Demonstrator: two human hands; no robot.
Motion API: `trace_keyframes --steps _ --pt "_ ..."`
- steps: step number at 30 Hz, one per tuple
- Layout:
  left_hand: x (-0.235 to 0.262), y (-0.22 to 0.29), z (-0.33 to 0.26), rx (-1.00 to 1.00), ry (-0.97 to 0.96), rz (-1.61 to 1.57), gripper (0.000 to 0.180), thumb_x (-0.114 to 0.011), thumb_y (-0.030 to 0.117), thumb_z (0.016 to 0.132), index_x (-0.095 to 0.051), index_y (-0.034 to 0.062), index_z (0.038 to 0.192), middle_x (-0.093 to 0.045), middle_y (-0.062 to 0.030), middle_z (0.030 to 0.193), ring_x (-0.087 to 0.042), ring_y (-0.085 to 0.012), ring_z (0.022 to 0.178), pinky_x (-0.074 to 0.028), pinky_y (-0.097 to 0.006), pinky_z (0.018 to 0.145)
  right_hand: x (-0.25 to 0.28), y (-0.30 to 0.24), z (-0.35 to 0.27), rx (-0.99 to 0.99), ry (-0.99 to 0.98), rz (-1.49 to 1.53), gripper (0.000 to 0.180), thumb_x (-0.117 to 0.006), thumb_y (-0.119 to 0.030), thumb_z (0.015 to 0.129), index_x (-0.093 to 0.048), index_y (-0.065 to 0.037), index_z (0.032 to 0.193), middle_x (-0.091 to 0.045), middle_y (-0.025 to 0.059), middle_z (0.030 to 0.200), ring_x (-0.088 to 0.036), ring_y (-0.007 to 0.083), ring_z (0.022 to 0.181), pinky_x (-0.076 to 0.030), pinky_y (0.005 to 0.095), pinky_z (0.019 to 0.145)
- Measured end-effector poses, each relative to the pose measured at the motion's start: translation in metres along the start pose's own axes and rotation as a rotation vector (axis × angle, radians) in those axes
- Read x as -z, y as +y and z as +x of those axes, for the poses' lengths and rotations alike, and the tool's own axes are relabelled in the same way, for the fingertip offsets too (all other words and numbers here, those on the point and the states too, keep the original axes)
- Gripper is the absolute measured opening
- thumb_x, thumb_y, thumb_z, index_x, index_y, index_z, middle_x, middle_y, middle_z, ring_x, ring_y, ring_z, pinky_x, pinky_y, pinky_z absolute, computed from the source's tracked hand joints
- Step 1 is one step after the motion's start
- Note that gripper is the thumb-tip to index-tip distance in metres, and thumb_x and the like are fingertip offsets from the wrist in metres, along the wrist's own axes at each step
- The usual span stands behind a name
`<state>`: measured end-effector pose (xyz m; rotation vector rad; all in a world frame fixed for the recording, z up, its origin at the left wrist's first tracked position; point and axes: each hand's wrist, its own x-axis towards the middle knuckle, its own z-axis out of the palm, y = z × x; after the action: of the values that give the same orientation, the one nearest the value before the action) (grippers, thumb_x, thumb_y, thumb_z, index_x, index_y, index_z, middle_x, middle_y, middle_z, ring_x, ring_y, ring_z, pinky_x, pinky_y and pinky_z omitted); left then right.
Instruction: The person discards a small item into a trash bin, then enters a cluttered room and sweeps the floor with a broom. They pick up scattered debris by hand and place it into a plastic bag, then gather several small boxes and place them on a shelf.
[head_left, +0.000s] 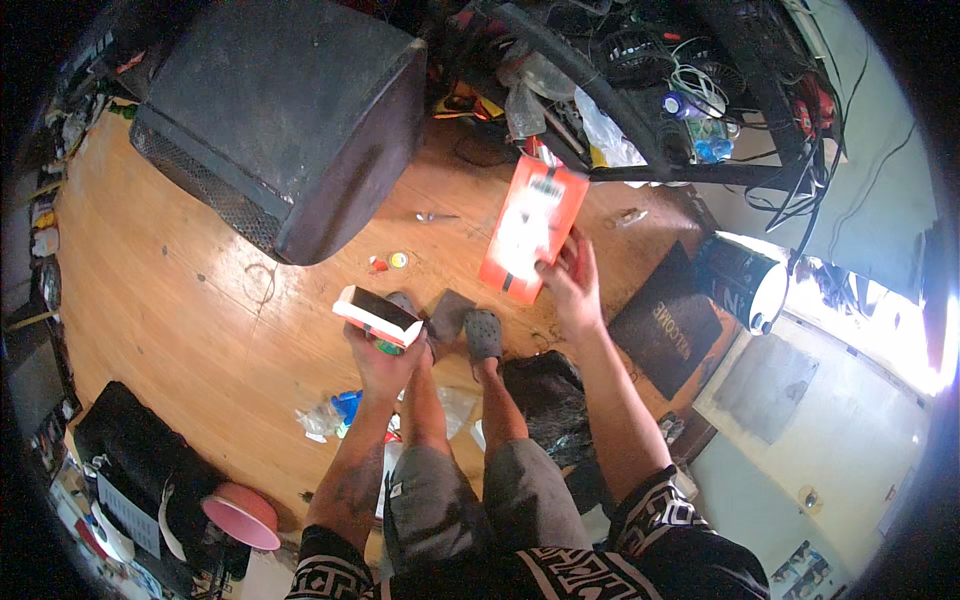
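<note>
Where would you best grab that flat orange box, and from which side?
By its lower edge, coming from below, as the right hand does now. The orange box is thin and flat and stands tilted, so fingers and thumb can pinch its two broad faces.

A person in a black short-sleeved shirt (660, 545) with a white geometric key-pattern trim, grey knee-length shorts (480, 500) and grey perforated clogs (483, 333), seen from above; both forearms bare, no gloves on the hands.
</note>
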<state>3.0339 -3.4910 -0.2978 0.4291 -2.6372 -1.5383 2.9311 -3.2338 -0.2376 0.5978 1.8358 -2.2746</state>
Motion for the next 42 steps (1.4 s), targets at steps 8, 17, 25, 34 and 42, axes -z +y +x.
trace_keyframes --steps 8,17,25,34,42 --pt "0.030 0.000 0.001 -0.047 -0.039 0.013 0.085 -0.084 0.014 0.059 -0.030 -0.0054 0.122 -0.046 -0.0172 0.113 -0.052 -0.0271 0.103 -0.045 -0.038 0.089 -0.049 -0.143 0.112 0.145 0.184 0.101 0.047 -0.058 -0.030 0.086 -0.046 -0.008 0.125 -0.056 0.0093 0.116 -0.057 0.0224 0.104 -0.051 0.0455 0.082" --pt "0.053 0.007 -0.009 0.016 -0.109 -0.074 0.079 -0.085 0.018 0.061 -0.038 -0.0037 0.121 -0.048 -0.0173 0.110 -0.053 -0.0298 0.102 -0.045 -0.040 0.088 -0.054 -0.199 0.231 0.885 0.806 -0.685 0.040 -0.065 -0.024 0.082 -0.058 0.000 0.113 -0.062 0.0119 0.097 -0.059 0.0253 0.089 -0.046 0.0362 0.083" --pt "0.040 0.015 -0.048 0.205 -0.188 -0.046 0.087 -0.083 0.023 0.063 -0.031 -0.0080 0.127 -0.047 -0.0208 0.119 -0.055 -0.0324 0.104 -0.047 -0.042 0.088 -0.068 0.035 0.035 0.178 0.077 -0.944 0.044 -0.070 -0.014 0.077 -0.053 -0.002 0.115 -0.061 0.0153 0.098 -0.061 0.0294 0.081 -0.049 0.0371 0.071" --pt "0.012 -0.013 -0.030 0.587 -0.515 -0.424 0.072 -0.065 0.028 0.082 -0.027 0.0060 0.139 -0.034 -0.0130 0.140 -0.044 -0.0226 0.120 -0.041 -0.037 0.095 -0.016 0.299 0.069 -0.076 -0.229 -1.319 0.047 -0.064 -0.023 0.080 -0.051 -0.008 0.122 -0.058 0.0202 0.114 -0.058 0.0366 0.101 -0.049 0.0453 0.085" --pt "0.025 -0.056 -0.018 1.204 -0.272 -0.821 0.072 -0.044 0.057 0.090 -0.029 0.0069 0.138 -0.039 -0.0101 0.134 -0.045 -0.0190 0.120 -0.042 -0.039 0.096 -0.011 0.417 0.177 -0.103 -0.085 -1.459 0.028 -0.060 -0.020 0.078 -0.062 -0.011 0.105 -0.060 0.0159 0.109 -0.056 0.0347 0.104 -0.047 0.0464 0.085"
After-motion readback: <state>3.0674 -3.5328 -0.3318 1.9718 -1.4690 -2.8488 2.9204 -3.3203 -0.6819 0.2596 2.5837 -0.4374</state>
